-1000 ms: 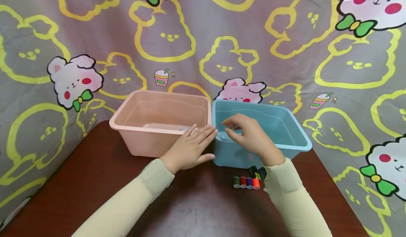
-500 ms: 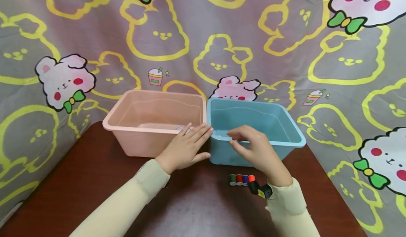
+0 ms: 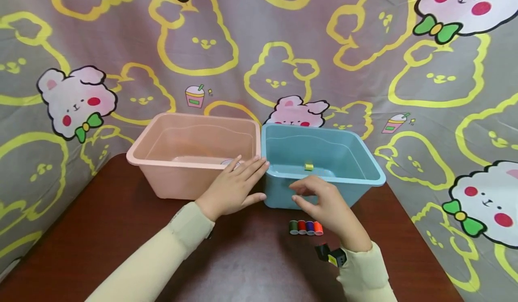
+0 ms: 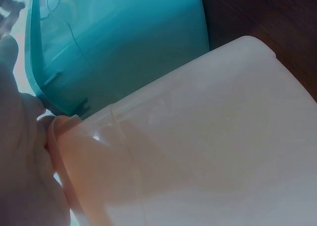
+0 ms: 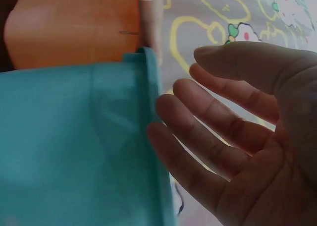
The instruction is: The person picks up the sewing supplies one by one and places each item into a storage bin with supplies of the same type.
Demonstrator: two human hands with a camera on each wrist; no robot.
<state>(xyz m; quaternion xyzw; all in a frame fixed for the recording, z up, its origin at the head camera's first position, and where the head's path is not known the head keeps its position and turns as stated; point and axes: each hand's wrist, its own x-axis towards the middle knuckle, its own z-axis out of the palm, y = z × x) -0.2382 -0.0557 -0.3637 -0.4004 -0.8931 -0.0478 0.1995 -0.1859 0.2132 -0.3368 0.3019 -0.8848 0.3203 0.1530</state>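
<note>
The yellow cylindrical spool lies in the blue plastic tub, apparently placed. The right hand is held relaxed, empty; the left hand is rested straight-fingered on the pink plastic tub. A pinch at the row of coloured spools is probably called for.

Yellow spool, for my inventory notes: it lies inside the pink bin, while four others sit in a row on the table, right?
Not quite: the head view shows the yellow spool inside the blue bin; four other spools do sit in a row on the table.
</note>
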